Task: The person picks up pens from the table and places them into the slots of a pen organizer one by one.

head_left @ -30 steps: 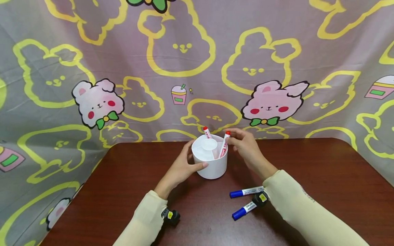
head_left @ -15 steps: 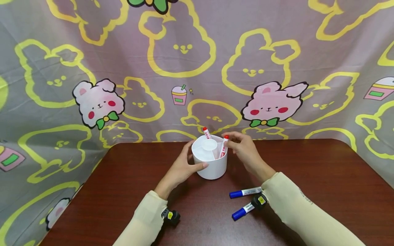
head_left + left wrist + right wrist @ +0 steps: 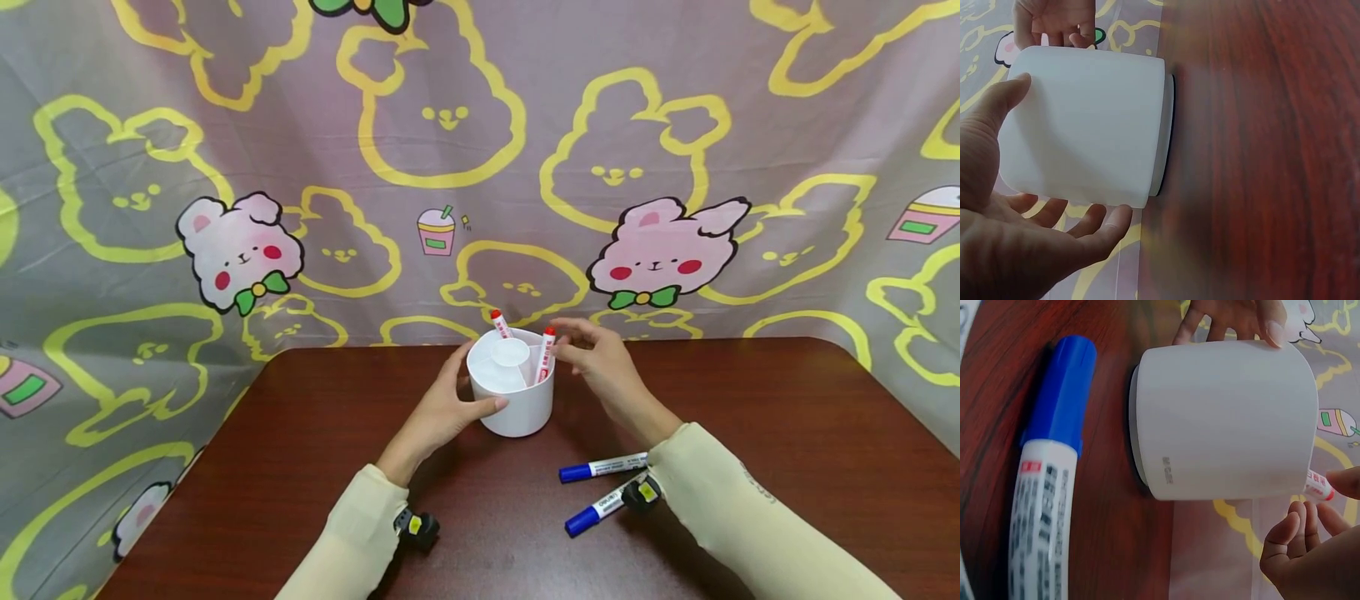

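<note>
A white round pen holder with compartments stands upright on the table. My left hand grips its left side, thumb on the front, fingers round the back. Two white markers with red ends stand in it: one marker leans left in the back compartment, the other marker leans at the right wall. Beside that right marker is my right hand, its thumb and fingers loosely bent and slightly apart around the red end. In the right wrist view, a gap shows between those fingers and the marker.
Two blue-capped markers lie on the brown table near my right forearm: an upper marker and a lower marker, both partly covered by the sleeve and wrist camera. A patterned curtain hangs behind the table's far edge.
The right hand has lowered the right marker a little into the holder, then loosened and drawn slightly right. The back marker tilts slightly more left. My left hand stays in place.
</note>
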The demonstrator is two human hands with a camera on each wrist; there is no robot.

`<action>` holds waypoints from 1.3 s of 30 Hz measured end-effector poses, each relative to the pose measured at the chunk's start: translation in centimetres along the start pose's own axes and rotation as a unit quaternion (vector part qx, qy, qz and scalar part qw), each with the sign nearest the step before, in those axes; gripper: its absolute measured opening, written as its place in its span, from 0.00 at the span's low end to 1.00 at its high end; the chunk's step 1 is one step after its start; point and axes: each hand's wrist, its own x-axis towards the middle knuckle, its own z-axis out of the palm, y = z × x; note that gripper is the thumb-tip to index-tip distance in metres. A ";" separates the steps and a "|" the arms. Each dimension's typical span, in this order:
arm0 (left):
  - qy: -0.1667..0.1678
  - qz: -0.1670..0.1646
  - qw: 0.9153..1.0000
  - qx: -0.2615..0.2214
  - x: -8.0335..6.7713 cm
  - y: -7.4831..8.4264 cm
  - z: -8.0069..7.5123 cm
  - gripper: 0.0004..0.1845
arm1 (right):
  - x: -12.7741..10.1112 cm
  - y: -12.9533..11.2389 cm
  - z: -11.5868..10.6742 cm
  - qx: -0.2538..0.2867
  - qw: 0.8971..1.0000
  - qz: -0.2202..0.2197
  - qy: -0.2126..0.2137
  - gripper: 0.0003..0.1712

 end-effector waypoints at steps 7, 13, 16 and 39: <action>0.007 -0.004 1.000 0.022 -0.1 0.1 -0.1 0.54 | -0.8 0.1 -1.8 -0.018 1.000 0.007 -0.001 0.29; -0.003 -0.005 1.000 -0.017 0.0 0.1 -0.1 0.51 | -1.8 0.3 -4.0 -0.056 0.998 0.018 -0.017 0.29; -0.013 0.007 0.999 -0.046 0.0 0.2 -0.1 0.50 | -2.2 0.6 -5.1 -0.074 0.997 0.012 -0.023 0.28; -0.002 -0.002 1.000 -0.013 0.1 0.2 0.0 0.53 | -6.0 3.3 -10.0 -0.163 0.982 0.048 -0.082 0.23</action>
